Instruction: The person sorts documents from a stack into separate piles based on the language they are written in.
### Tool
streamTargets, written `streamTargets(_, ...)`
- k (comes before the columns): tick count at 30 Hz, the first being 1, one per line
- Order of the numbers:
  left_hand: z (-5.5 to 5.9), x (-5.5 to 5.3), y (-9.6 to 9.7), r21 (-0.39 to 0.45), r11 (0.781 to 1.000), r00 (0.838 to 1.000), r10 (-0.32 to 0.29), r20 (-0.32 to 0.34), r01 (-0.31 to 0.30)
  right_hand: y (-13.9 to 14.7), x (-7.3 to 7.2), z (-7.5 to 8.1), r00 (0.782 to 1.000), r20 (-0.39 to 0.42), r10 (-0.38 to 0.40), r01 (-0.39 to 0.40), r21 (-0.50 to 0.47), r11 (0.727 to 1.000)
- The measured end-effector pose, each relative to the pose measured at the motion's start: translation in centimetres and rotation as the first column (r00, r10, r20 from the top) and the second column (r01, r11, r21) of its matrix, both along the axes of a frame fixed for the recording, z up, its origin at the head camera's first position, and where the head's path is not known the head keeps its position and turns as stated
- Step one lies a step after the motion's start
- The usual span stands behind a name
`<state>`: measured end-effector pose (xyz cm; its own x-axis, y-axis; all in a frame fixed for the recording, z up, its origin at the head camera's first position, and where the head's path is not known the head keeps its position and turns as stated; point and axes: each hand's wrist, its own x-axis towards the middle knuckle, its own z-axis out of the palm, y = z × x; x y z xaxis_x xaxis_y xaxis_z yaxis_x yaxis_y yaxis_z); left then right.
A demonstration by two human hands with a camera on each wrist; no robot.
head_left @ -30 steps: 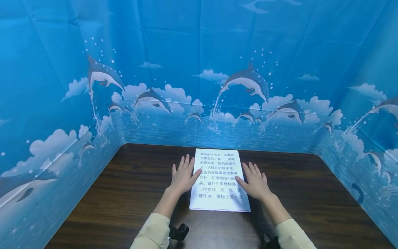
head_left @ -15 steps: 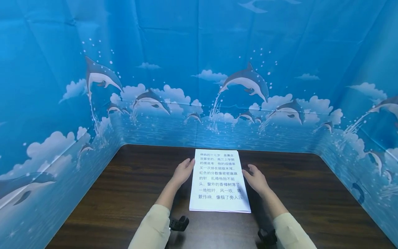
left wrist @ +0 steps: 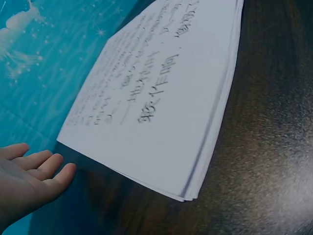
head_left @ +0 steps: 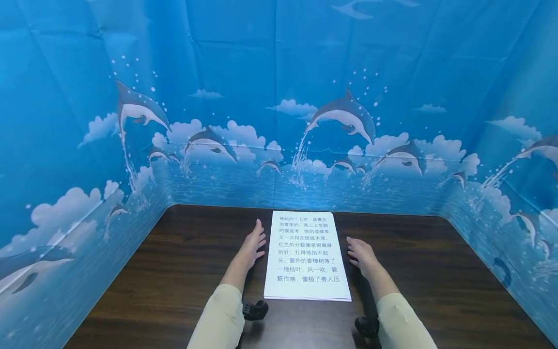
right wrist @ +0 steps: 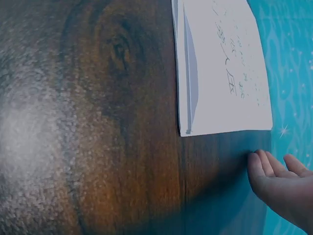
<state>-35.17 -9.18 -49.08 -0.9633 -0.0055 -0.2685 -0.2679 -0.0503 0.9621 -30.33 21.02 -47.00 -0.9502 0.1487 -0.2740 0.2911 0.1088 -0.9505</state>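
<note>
A thin stack of white paper sheets [head_left: 307, 261], its top sheet printed with lines of dark Chinese characters, lies on the table in the head view. To its left is my left hand [head_left: 252, 247], palm turned inward and fingers loosely extended, apart from the edge. My right hand [head_left: 363, 254] mirrors it on the other side, fingers slightly bent and holding nothing. In the left wrist view, the left fingers [left wrist: 61, 178] point toward the near side of the stack [left wrist: 186, 98]. A gap of tabletop separates the right hand [right wrist: 286, 188] from the paper in the right wrist view.
The dark wood-grain table [head_left: 174, 281] extends to both sides of the stack. A blue curtain [head_left: 244, 58] printed with dolphins and clouds encloses the back and sides. Black wrist devices [head_left: 255, 310] sit below both pale sleeves [head_left: 220, 315].
Both hands were flat, palms down, with thumbs over the paper's side edges. They have since lifted off, turned palms inward and drawn apart to either side. The stack stays where it was.
</note>
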Motion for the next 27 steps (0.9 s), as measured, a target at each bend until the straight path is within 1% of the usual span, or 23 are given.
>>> streamTargets(2, 1.1, 1.1, 0.1, 0.025, 1.000, 1.000, -0.011, 0.009, 0.011, 0.0, 0.6, 1.0, 1.000, 0.011, -0.012, 0.013, -0.073, 0.997)
streamTargets(3, 1.7, 1.6, 0.1, 0.027, 0.999, 1.000, -0.019, 0.011, 0.019, 0.0, 0.8, 1.2, 1.000, 0.016, -0.023, 0.025, -0.109, 0.994)
streamTargets(5, 2.6, 2.5, 0.2, 0.027, 0.999, 0.999, -0.032, 0.011, 0.031, 0.1, 0.8, 1.4, 0.999, 0.023, -0.040, 0.043, -0.161, 0.986)
streamTargets(7, 3.1, 2.9, 0.3, 0.031, 0.999, 0.999, -0.039, 0.016, 0.039, 0.2, 0.8, 1.4, 0.998, 0.028, -0.055, 0.060, -0.198, 0.978)
streamTargets(10, 2.9, 2.9, 0.6, 0.028, 0.999, 0.999, -0.036, 0.022, 0.035, 0.0, 0.8, 1.4, 0.996, 0.031, -0.081, 0.086, -0.215, 0.973)
streamTargets(13, 2.6, 2.7, 1.0, 0.005, 1.000, 0.999, -0.030, 0.040, 0.029, -0.4, 0.9, 1.4, 0.993, 0.039, -0.109, 0.115, -0.195, 0.974)
streamTargets(15, 2.7, 2.8, 1.2, -0.027, 0.999, 0.999, -0.026, 0.040, 0.027, -0.7, 1.0, 1.4, 0.994, 0.035, -0.107, 0.111, -0.178, 0.978)
streamTargets(18, 3.1, 3.1, 1.4, -0.051, 0.999, 0.999, -0.006, 0.043, 0.008, -1.2, 0.9, 1.3, 0.993, 0.039, -0.113, 0.117, -0.144, 0.983)
streamTargets(21, 3.6, 3.5, 1.7, -0.067, 0.998, 0.999, 0.023, 0.033, -0.021, -1.3, 0.1, 0.3, 0.991, 0.045, -0.129, 0.134, -0.126, 0.983)
streamTargets(25, 3.7, 3.7, 1.8, -0.061, 0.997, 0.998, 0.054, 0.017, -0.053, -0.7, -1.7, -2.1, 0.982, 0.043, -0.184, 0.187, -0.088, 0.978)
streamTargets(27, 3.8, 3.8, 1.8, -0.037, 0.996, 0.997, 0.078, 0.020, -0.077, -0.5, -2.4, -3.2, 0.978, 0.026, -0.208, 0.209, -0.054, 0.976)
